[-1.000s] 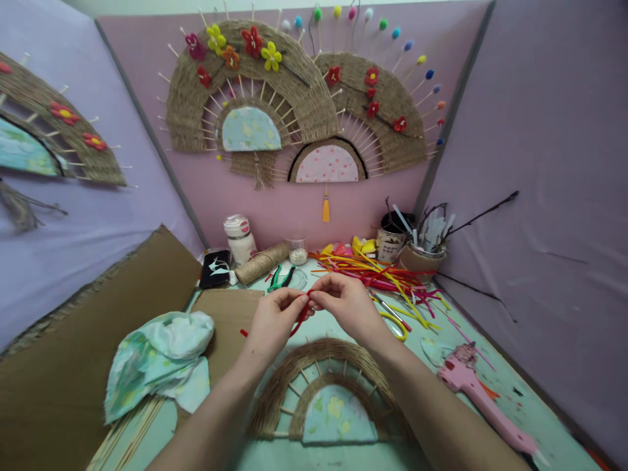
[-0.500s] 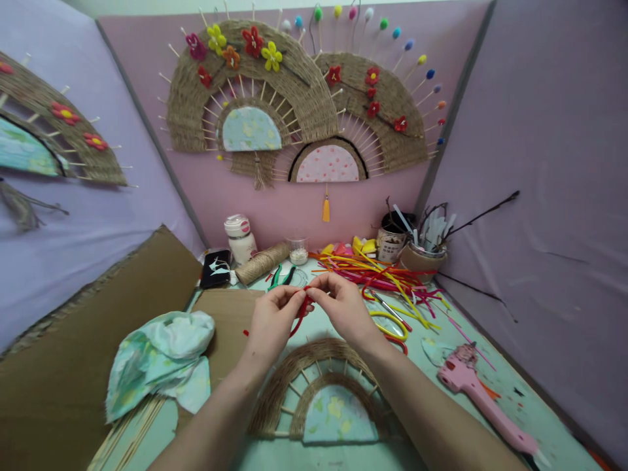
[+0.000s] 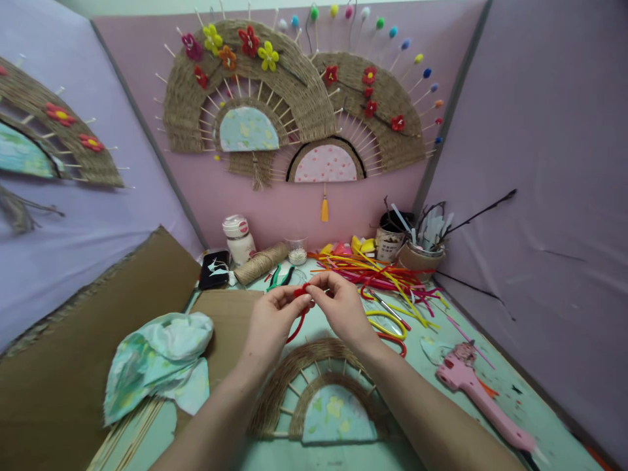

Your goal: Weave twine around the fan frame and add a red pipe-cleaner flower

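Down at the near middle of the table lies 1 woven fan [image 3: 337, 409]. Just past it, the left hand [image 3: 272, 320] has its fingertips pinched closed on a red fuzzy stem [image 3: 300, 292], tail curling below. The right hand [image 3: 341, 311] pinches the same stem, thumb against index, the 2 hands basically touching. Farther off: green-handled pliers [image 3: 274, 279] left, messy stem pile [image 3: 375, 269] right.
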`<state>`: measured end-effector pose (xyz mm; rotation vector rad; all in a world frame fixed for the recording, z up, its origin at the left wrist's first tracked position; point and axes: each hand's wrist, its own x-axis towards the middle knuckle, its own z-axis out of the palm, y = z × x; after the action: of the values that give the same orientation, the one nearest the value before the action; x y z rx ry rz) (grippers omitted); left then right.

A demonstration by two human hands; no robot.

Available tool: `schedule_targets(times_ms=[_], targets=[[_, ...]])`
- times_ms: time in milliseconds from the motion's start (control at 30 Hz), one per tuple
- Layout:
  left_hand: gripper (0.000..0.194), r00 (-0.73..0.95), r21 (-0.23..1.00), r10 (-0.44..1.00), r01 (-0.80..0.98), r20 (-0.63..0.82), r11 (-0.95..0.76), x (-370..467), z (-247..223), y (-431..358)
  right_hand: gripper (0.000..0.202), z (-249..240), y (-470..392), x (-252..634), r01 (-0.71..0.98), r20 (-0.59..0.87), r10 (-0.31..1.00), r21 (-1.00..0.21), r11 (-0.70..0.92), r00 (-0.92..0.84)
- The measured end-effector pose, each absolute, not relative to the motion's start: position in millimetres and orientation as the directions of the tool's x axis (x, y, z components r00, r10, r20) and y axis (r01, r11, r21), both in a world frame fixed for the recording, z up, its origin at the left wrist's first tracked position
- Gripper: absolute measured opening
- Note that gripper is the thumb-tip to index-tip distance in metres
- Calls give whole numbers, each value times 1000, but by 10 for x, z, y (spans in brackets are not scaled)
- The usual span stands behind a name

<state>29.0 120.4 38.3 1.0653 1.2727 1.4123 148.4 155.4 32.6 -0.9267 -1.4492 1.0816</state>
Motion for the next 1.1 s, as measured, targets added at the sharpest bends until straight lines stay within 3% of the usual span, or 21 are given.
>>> schedule_targets(times_ms=[400, 533, 633, 833, 1100], targets=[[21, -191, 997, 979, 55, 70, -60, 299, 378, 1219, 8, 336, 1654, 1608, -53, 194, 935, -981, 187, -298], [23, -172, 981, 980, 180, 96, -65, 284, 367, 1225, 17, 432, 1691, 1755, 62, 173, 902, -975, 215, -396], [32, -140, 954, 982, 287, 129, -84, 255, 331, 1229, 22, 483, 1703, 1837, 135, 176, 911, -961, 241, -372], [34, -59, 870, 971, 459, 230, -179, 214, 258, 1215, 14, 428, 1675, 1773, 227, 255, 836, -887, 403, -486], [29, 30, 850, 978, 488, 209, -197, 238, 294, 1169, 14, 386, 1651, 1732, 302, 257, 824, -842, 448, -505]])
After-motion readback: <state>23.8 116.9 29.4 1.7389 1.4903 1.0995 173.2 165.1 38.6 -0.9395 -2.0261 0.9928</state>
